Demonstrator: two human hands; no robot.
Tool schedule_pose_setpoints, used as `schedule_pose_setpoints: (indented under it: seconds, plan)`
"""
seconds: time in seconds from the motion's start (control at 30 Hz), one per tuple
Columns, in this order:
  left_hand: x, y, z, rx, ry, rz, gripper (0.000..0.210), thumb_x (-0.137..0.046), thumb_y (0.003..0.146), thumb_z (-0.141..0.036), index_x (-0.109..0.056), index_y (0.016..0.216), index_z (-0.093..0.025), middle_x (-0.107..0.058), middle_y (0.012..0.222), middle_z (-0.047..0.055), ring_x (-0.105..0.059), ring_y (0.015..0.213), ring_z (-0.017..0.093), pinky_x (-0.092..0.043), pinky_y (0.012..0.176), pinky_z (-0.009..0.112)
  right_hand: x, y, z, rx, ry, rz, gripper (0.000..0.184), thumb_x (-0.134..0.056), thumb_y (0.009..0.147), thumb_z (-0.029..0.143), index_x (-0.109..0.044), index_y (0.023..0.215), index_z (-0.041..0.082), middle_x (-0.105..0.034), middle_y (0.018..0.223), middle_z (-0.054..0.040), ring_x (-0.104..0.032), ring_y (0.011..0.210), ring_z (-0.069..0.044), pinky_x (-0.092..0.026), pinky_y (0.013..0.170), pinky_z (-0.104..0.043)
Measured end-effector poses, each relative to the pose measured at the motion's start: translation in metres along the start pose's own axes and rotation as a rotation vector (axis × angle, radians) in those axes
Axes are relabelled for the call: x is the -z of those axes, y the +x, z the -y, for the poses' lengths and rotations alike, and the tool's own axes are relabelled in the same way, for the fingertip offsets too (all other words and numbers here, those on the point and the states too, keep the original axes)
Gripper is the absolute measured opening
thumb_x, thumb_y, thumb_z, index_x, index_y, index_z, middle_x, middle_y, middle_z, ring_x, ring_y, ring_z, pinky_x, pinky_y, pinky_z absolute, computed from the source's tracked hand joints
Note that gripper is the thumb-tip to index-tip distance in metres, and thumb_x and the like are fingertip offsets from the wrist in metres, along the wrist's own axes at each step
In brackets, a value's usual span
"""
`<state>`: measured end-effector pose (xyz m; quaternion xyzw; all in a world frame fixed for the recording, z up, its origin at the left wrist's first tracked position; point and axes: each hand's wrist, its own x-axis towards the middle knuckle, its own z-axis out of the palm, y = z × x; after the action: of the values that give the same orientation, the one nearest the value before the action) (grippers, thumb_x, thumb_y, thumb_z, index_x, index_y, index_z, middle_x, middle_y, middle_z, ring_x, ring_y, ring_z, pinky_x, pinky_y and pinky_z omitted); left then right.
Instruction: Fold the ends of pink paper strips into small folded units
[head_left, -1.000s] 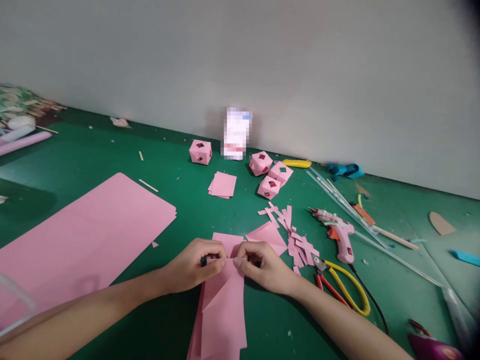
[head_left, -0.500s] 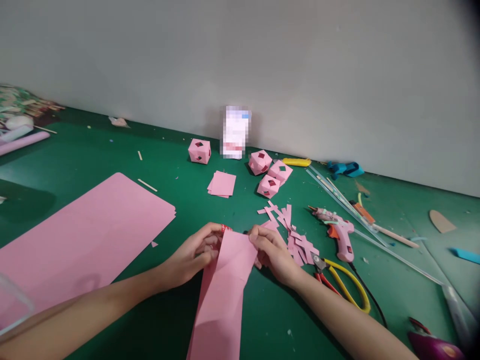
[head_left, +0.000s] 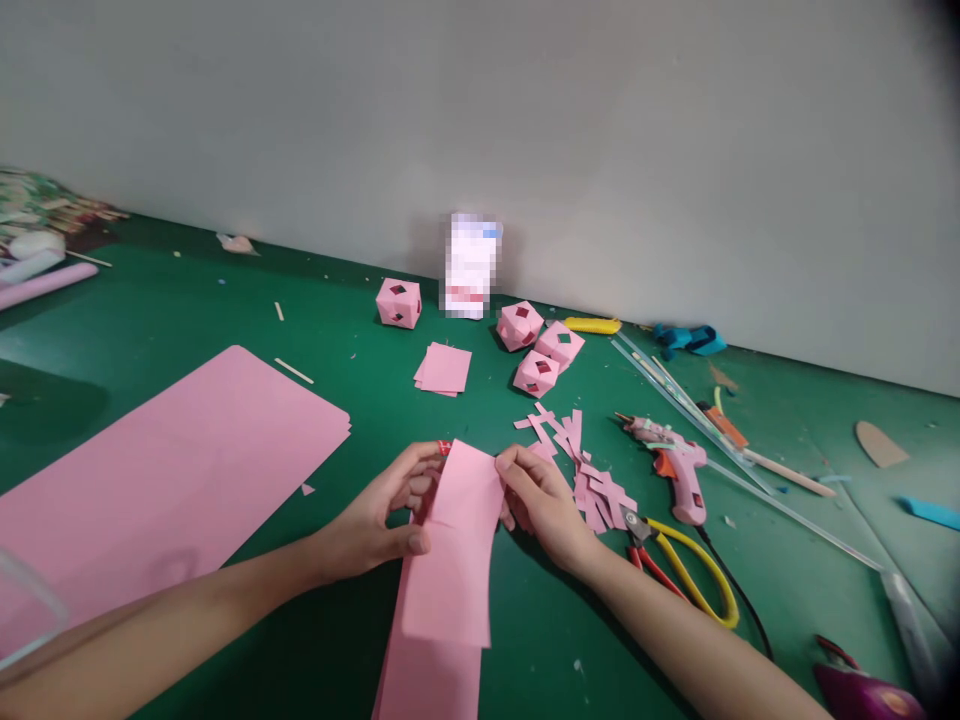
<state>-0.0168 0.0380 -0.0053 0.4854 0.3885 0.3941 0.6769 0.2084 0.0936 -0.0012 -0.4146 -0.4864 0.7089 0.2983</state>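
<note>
Pink paper strip (head_left: 457, 570), 1, held above the bench (head_left: 337, 335). R hand (head_left: 544, 495) is nearer, pinching its far R corner btwn thumb & index; strip runs from those fingertips toward the person, long axis away from bench's far edge. L hand (head_left: 375, 520) by strip's L edge, thumb spread from half-curled fingers; can't tell if touching. Lower strips (head_left: 439, 690) underneath, qty unclear. Nr far edge: 4 cutout balls (head_left: 519, 327), 1 blurred screen (head_left: 470, 265). R side: 1 glue gun (head_left: 679, 465), 1 pr. cutters (head_left: 652, 535); scraps (head_left: 600, 490) uncountable.
</note>
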Motion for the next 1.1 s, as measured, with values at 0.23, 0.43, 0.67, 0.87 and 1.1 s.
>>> schedule_pose_setpoints:
  seconds: [0.23, 0.43, 0.67, 0.87, 1.1]
  plan:
    - [-0.009, 0.001, -0.010, 0.053, 0.085, 0.001, 0.075, -0.076, 0.085, -0.041, -0.034, 0.144, -0.023, -0.057, 0.141, 0.019, -0.061, 0.123, 0.031, -0.047, 0.102, 0.047, -0.001, 0.001, 0.000, 0.011, 0.013, -0.019, 0.038, -0.058, 0.094, 0.056, -0.050, 0.080, 0.021, -0.056, 0.049, 0.0069, -0.040, 0.036, -0.006, -0.023, 0.036, -0.017]
    - [-0.009, 0.005, -0.009, 0.091, 0.220, -0.088, 0.069, -0.070, 0.088, -0.033, -0.032, 0.145, -0.023, -0.070, 0.117, 0.011, -0.069, 0.108, 0.028, -0.052, 0.090, 0.038, -0.002, 0.002, -0.004, 0.081, 0.039, 0.028, 0.033, -0.065, 0.092, 0.050, -0.058, 0.099, 0.019, -0.058, 0.062, 0.0064, -0.051, 0.042, -0.007, -0.037, 0.041, -0.018]
    - [-0.008, 0.007, 0.000, 0.133, 0.137, -0.170, 0.065, -0.074, 0.080, -0.034, -0.044, 0.137, -0.023, -0.073, 0.094, 0.003, -0.069, 0.082, 0.021, -0.050, 0.070, 0.028, -0.002, -0.004, -0.006, 0.116, -0.203, 0.149, 0.031, -0.060, 0.096, 0.048, -0.067, 0.103, 0.019, -0.061, 0.074, 0.0007, -0.056, 0.056, -0.010, -0.046, 0.051, -0.022]
    - [-0.006, 0.007, 0.003, 0.126, 0.258, -0.191, 0.025, -0.066, 0.087, -0.042, -0.064, 0.090, -0.018, -0.066, 0.080, 0.000, -0.063, 0.072, 0.016, -0.046, 0.063, 0.025, 0.000, -0.010, -0.006, 0.272, -0.297, 0.288, 0.052, -0.044, 0.100, 0.062, -0.069, 0.098, 0.016, -0.064, 0.090, -0.0068, -0.058, 0.067, -0.014, -0.046, 0.059, -0.027]
    - [-0.010, 0.009, -0.010, 0.152, 0.301, -0.103, 0.024, -0.069, 0.084, -0.038, -0.062, 0.094, -0.017, -0.069, 0.081, 0.001, -0.064, 0.072, 0.016, -0.045, 0.063, 0.025, -0.003, -0.014, -0.005, 0.245, -0.303, 0.247, 0.063, -0.081, 0.078, 0.051, -0.054, 0.127, 0.021, -0.063, 0.093, -0.0029, -0.056, 0.071, -0.014, -0.045, 0.058, -0.024]
